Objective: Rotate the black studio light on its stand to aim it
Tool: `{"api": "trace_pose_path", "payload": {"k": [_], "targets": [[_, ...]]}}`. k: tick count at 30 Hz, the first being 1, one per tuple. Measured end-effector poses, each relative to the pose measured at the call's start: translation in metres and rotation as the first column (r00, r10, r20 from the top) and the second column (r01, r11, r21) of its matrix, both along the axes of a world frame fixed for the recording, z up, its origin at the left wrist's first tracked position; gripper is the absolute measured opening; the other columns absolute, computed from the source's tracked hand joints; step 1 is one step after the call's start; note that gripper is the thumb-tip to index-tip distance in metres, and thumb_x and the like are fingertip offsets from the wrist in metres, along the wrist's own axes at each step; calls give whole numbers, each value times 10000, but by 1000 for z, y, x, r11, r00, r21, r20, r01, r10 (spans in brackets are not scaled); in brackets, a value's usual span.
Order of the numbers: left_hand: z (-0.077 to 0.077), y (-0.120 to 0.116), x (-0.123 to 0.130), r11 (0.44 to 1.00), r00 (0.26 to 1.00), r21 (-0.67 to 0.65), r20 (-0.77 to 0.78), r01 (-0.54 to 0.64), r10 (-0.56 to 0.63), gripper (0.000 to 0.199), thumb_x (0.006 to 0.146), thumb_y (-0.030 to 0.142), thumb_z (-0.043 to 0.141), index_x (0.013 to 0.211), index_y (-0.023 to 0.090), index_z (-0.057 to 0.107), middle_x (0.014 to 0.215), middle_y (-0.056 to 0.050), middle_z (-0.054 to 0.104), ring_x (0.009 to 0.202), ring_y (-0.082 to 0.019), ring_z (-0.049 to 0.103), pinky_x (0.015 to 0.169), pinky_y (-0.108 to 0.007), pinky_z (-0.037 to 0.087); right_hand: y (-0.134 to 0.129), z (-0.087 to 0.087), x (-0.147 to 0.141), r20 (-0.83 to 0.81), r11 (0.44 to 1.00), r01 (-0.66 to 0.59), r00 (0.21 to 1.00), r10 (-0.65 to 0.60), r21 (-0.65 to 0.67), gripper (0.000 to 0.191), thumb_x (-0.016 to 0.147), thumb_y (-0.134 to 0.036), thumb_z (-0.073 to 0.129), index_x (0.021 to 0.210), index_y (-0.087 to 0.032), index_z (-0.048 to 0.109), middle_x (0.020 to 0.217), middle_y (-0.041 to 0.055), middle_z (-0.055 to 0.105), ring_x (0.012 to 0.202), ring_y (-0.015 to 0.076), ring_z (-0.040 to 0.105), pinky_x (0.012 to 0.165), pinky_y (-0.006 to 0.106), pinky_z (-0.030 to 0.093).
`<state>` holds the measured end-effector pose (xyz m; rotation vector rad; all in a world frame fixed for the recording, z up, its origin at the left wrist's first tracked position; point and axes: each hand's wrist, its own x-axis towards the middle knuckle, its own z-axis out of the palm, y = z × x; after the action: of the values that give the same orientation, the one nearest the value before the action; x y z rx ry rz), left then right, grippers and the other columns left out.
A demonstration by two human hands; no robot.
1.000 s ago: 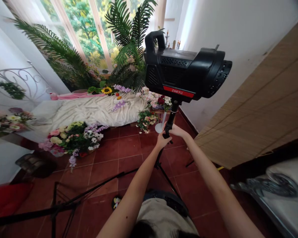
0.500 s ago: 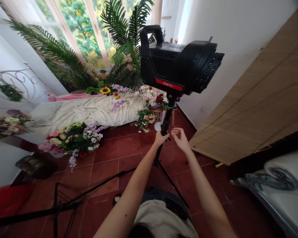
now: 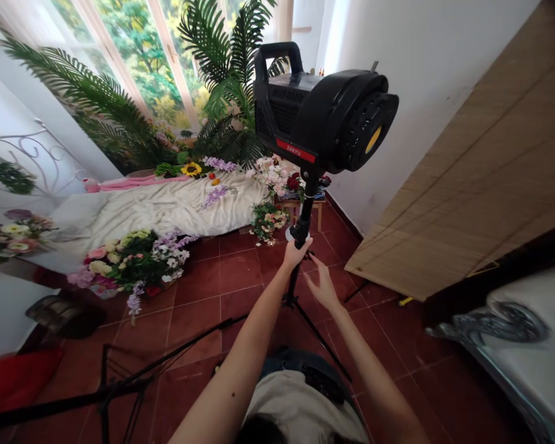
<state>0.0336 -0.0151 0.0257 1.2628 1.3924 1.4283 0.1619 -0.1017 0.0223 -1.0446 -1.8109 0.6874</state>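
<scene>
A black studio light (image 3: pixel 324 117) with a red label sits on top of a black stand (image 3: pixel 308 206). Its round front, with a yellow disc inside, faces right. My left hand (image 3: pixel 296 251) is wrapped round the pole below the light, near a clamp. Just right of the pole and slightly lower is my right hand (image 3: pixel 321 283), its fingers apart and nothing held, with the fingertips near a small knob. The stand's legs spread over the red tiled floor below my hands.
A cream-draped bed (image 3: pixel 166 209) with flowers lies ahead, a flower arrangement (image 3: pixel 129 262) before it. Palm leaves (image 3: pixel 213 55) rise behind. A wooden panel (image 3: pixel 462 160) leans at right, above a carved silver frame (image 3: pixel 504 327). Black stand legs (image 3: pixel 176 354) cross the lower left.
The light has turned, so its yellow front disc now shows. My right hand has moved down and left, closer to the pole, with its fingers more spread. My left hand stays round the pole.
</scene>
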Motion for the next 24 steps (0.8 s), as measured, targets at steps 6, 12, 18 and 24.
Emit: {"api": "trace_pose_path", "payload": {"k": [6,12,18,24], "targets": [[2,0,2,1000,998,-14,57,8,-7,379,655,517,661,685,149,575,592,-14,564,523,-104,522,546,-224,429,11,0,-13,-376,962,-73,926,-32,-262,569,825,-395,515,1335,-182,379,1129,111,608,1057,196,567,929,375,442],[-2,2,2,999,999,37,44,3,-4,370,655,510,658,700,150,582,646,-19,577,574,-106,523,577,-220,423,20,17,-4,-198,963,42,975,-97,-266,466,823,-421,517,1206,-155,524,927,86,683,840,190,624,810,353,471],[-2,2,1,999,999,43,34,-18,16,366,662,508,654,701,153,573,623,-7,555,564,-105,518,573,-222,420,40,34,12,248,970,218,939,-238,104,377,789,-522,543,854,-173,670,870,103,639,863,228,530,792,353,412],[0,0,1,1000,995,17,103,12,-14,373,635,494,691,692,148,565,588,-16,555,517,-113,517,525,-235,419,48,25,0,91,947,244,969,-230,-208,510,831,-578,416,583,-164,582,593,46,567,601,159,480,614,276,362]]}}
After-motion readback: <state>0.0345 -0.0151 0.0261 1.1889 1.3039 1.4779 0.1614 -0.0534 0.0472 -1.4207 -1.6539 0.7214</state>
